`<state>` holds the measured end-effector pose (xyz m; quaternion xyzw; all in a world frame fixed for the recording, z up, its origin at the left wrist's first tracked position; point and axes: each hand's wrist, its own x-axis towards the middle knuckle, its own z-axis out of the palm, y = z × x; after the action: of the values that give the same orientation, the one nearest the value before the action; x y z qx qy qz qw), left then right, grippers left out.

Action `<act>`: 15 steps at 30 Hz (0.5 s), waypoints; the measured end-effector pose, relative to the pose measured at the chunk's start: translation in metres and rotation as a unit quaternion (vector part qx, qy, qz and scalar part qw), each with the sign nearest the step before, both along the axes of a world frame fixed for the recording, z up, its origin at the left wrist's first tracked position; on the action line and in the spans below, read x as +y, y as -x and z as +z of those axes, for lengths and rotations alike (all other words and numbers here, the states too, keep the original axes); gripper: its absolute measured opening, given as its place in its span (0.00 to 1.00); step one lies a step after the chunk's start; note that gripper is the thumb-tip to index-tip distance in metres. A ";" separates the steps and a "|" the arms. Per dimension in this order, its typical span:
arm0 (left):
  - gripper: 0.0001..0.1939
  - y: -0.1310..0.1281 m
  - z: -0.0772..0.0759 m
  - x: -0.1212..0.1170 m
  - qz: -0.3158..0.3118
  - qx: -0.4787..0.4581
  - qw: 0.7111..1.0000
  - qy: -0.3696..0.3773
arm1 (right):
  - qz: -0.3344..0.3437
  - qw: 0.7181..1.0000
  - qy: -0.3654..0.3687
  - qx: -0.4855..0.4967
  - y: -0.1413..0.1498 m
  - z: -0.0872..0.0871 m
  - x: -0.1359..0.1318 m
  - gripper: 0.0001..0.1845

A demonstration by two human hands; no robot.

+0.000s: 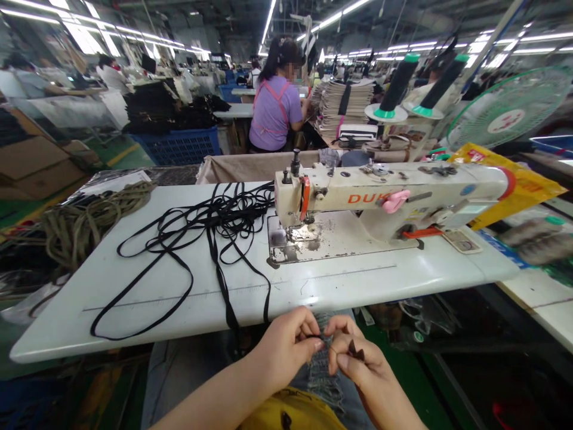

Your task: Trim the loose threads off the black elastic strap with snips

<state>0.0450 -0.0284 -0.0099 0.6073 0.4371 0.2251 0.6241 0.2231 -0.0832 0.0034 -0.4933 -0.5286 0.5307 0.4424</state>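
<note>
My left hand (pixel 286 346) and my right hand (pixel 356 361) meet just below the near edge of the white sewing table (pixel 147 298), over my lap. Both are closed in a pinch. Between the right fingers shows a small piece of black strap (pixel 357 350); the left fingertips pinch its other end. A long black strap (pixel 215 224) lies tangled on the table and hangs over the near edge towards my hands. The white sewing machine (pixel 380 197) stands on the table beyond my hands, to the right.
A pile of olive cord (pixel 85 221) lies at the table's left. A person in a purple shirt (pixel 275 107) sits beyond with their back to me. Thread cones (pixel 398 83), a fan (pixel 510 110) and a yellow bag (pixel 519 185) are on the right. A blue crate (pixel 183 146) stands behind.
</note>
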 end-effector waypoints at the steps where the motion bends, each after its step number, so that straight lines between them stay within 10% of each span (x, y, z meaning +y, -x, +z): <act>1: 0.06 -0.001 -0.001 0.000 0.002 0.002 1.000 0.015 | 0.018 1.000 0.001 0.007 0.000 -0.001 0.000 0.12; 9: 0.05 0.008 0.004 -0.002 -0.131 0.047 0.979 -0.147 | 0.036 0.992 0.087 0.089 0.004 -0.016 -0.007 0.16; 15: 0.04 0.004 0.001 -0.005 -0.117 0.121 0.972 -0.165 | 0.004 0.996 0.087 0.002 0.011 -0.007 -0.005 0.13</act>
<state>0.0406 -0.0336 -0.0087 0.7717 0.3919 0.1445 0.4795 0.2121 -0.0887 -0.0032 -0.5262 -0.4815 0.5776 0.3970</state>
